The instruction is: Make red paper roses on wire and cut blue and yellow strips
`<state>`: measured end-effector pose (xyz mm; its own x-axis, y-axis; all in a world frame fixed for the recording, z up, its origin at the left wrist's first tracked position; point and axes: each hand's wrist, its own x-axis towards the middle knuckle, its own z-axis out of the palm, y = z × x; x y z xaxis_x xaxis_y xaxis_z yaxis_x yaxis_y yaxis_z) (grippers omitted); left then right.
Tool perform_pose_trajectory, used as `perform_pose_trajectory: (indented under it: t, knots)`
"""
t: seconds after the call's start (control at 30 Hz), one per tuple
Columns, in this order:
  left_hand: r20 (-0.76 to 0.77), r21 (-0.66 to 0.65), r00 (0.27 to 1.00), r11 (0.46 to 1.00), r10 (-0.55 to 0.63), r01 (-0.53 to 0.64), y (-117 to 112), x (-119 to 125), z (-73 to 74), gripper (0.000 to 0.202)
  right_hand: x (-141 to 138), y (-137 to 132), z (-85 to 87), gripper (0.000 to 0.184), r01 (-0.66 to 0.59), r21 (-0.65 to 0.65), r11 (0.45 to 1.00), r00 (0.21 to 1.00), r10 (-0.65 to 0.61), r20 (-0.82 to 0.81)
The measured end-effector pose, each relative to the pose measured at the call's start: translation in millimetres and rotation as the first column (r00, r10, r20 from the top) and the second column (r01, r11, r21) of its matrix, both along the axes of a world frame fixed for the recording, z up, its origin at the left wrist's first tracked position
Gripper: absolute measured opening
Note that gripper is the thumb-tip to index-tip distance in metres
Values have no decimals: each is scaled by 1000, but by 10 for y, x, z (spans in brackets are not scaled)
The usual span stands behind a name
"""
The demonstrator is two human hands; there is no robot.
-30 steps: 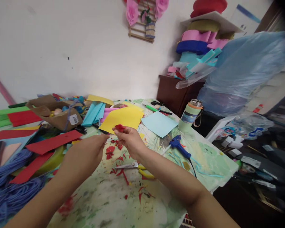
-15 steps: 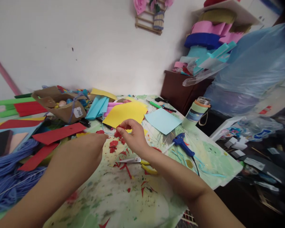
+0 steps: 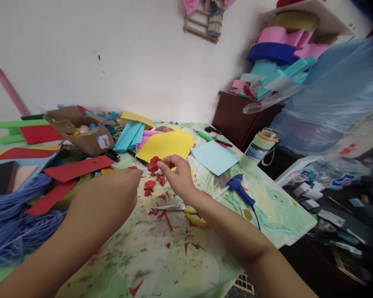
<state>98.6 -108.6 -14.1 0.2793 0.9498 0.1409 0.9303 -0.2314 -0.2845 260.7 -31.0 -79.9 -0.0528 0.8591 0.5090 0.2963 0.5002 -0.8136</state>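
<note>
Left hand [image 3: 107, 196]: narrow, can't tell if holding anything | right hand [image 3: 178, 178]: narrow pinch, red paper scrap [image 3: 153, 164] just at my fingertips | cardboard box [image 3: 88, 142]: pink ball [image 3: 83, 129] inside, other bits too small to tell | scissors [image 3: 174, 206]: below my right hand
</note>
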Motion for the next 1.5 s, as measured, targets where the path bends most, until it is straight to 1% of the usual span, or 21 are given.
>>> perform_pose_trajectory:
  t: [0.07,0.17,0.27,0.37,0.47,0.67,0.87,0.97,1.13,1.2,1.27,1.4,1.5]
  knots:
    - [3,4,1000,1000,-17,17,-5,11,-4,38,-9,0,0,22,-19,-38,999,1000,18,-20]
    - [-2,24,1000,999,-29,29,-3,29,-19,40,-16,0,5,24,-47,-50,998,997,43,-71]
    - [-21,15,1000,1000,-21,21,0,49,-29,41,-22,-3,14,21,-59,-59,996,993,53,-106]
    - [-44,8,999,1000,1,-1,-7,71,-21,42,-29,-14,29,19,-60,-106,993,993,49,-103]
    - [-37,26,999,1000,-1,2,-17,87,-11,42,-23,-17,48,20,-41,-143,989,996,29,-85]
    - [12,45,999,998,-36,36,-12,81,-25,37,20,30,47,22,14,-51,999,999,-15,-31]
    - [38,37,998,998,-51,50,-3,58,-45,39,19,61,8,20,22,-46,999,999,-20,35]
    - [56,55,997,998,-45,42,7,38,-63,43,23,60,9,21,37,-15,999,994,-35,106]
    - [80,102,996,994,-37,28,13,22,-93,37,28,34,14,21,56,139,989,958,-92,270]
    - [90,116,996,993,-25,14,10,26,-101,34,26,24,13,21,42,155,987,947,-89,309]
    - [96,131,995,991,-19,7,9,33,-104,33,25,19,15,20,36,141,989,942,-81,325]
    - [116,135,993,991,-34,18,10,43,-95,33,27,16,26,19,40,82,996,957,-62,285]
    - [131,119,990,992,-53,38,9,41,-84,34,22,19,28,21,-1,17,1000,988,-1,154]
